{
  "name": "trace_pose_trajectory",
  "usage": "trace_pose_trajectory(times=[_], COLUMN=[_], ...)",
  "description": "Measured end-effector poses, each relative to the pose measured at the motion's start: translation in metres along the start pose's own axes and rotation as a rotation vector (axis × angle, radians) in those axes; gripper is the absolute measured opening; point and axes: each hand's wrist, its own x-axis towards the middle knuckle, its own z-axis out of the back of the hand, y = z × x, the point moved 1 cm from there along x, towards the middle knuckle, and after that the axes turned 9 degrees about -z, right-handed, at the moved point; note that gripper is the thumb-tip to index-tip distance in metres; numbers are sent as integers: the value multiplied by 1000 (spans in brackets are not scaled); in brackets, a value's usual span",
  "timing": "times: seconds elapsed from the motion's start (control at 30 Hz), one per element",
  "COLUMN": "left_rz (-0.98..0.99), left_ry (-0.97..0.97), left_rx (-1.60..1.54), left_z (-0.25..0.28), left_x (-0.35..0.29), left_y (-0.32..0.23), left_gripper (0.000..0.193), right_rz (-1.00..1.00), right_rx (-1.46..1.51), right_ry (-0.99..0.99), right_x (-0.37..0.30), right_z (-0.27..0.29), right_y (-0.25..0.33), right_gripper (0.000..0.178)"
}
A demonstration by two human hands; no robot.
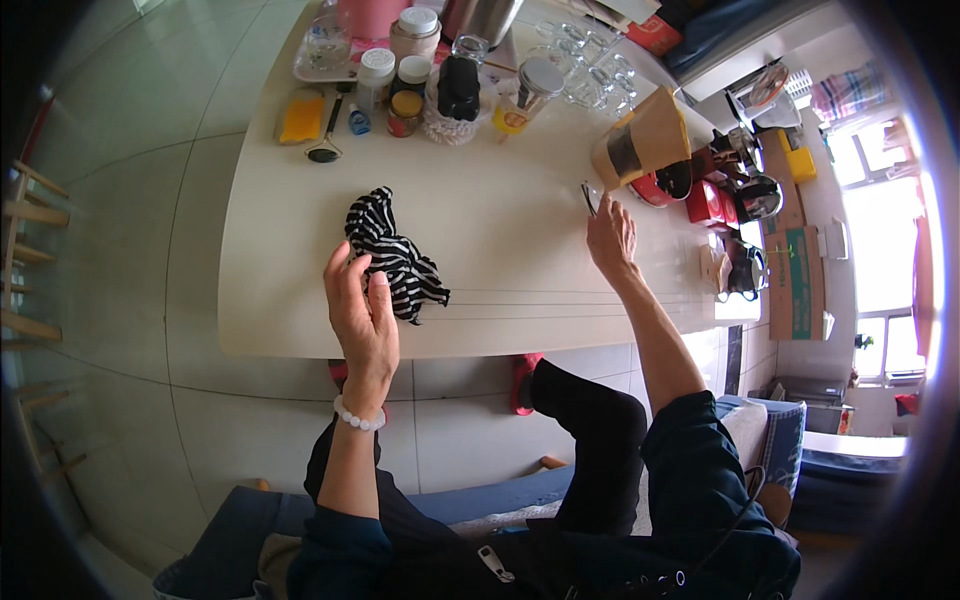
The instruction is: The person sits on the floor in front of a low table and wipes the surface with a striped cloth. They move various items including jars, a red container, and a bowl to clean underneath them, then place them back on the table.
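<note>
A black-and-white striped cloth (397, 262) lies bunched on the pale table, gathered into folds. Just beside its left edge is my left hand (362, 318), fingers and thumb apart with nothing between them; the fingertips overlap the cloth in view, and I cannot tell whether they touch it. My right hand (612, 240) reaches farther across the table, fingers bent and close together. At its fingertips shows a small thin dark object (588, 198), too small to name. Right beyond those fingers stands a brown paper bag (655, 138) with a dark panel.
Along the far side of the table (480, 215) stand jars, a tub of cotton swabs (450, 125), upturned glasses (600, 80) and a facial roller (325, 153). Red boxes (706, 203) and a glass pot (760, 197) crowd the right end. Wooden stools (35, 215) stand at left.
</note>
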Motion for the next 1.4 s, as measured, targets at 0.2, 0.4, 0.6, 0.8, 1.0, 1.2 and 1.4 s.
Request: trace_pose_trajectory(times=[0.2,0.4,0.6,0.8,1.0,1.2,1.4], left_rz=[-113,-251,-197,-178,-191,-188,-190], left_ry=[132,482,506,475,455,450,452], left_rx=[159,394,404,403,408,407,408], left_z=[0,-10,-3,-4,-4,-5,-7], left_x=[-3,-10,-8,-10,-10,-9,-9], left_y=[7,-1,-1,1,0,-1,0], left_gripper=[38,56,49,45,42,41,41], right_rz=[280,305,213,234,109,85,141], right_rx=[454,451,488,462,385,353,456], right_ry=[-261,-121,-12,-2,56,59,81], right_x=[55,128,133,132,129,95,59], right_z=[93,107,101,99,101,111,116], right_y=[89,147,142,101,55,35,24], right_gripper=[74,72,55,46,39,53,61])
